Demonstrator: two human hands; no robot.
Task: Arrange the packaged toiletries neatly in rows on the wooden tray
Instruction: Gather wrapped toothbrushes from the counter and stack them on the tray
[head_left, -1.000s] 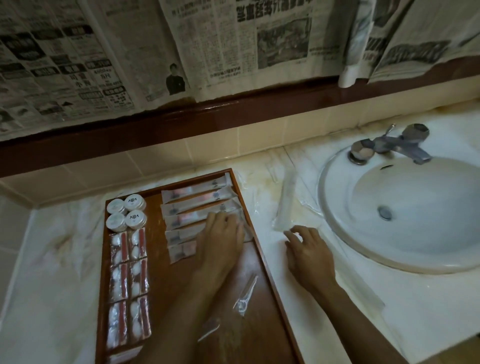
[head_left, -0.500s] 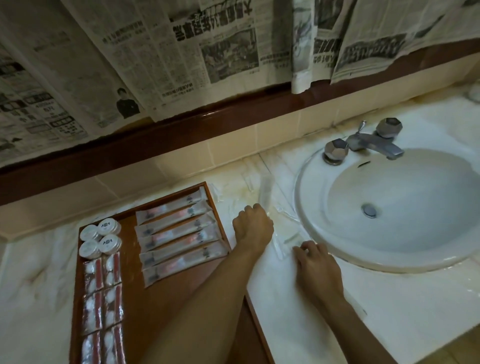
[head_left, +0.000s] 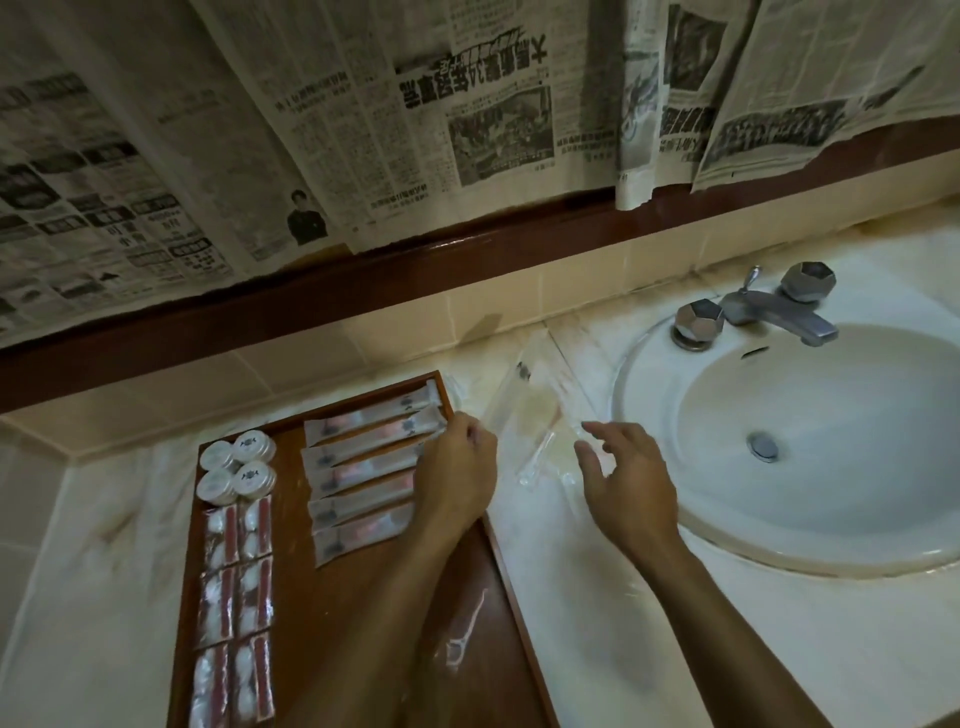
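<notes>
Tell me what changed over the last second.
The left hand lifted off the long sachets and shifted right to the wooden tray edge, fingers curled; whether its grip holds anything is unclear. The right hand rose off the counter, fingers spread over the clear plastic packets. Sachets, round white tubs and tray stayed put.

Left hand (head_left: 457, 478) covers right ends of long packets (head_left: 363, 470); what its curled fingers hold unclear. Tray (head_left: 182, 649) cut off by bottom edge. Clear wrappers (head_left: 530, 421) on counter (head_left: 571, 597) blurred, contents unreadable.
</notes>
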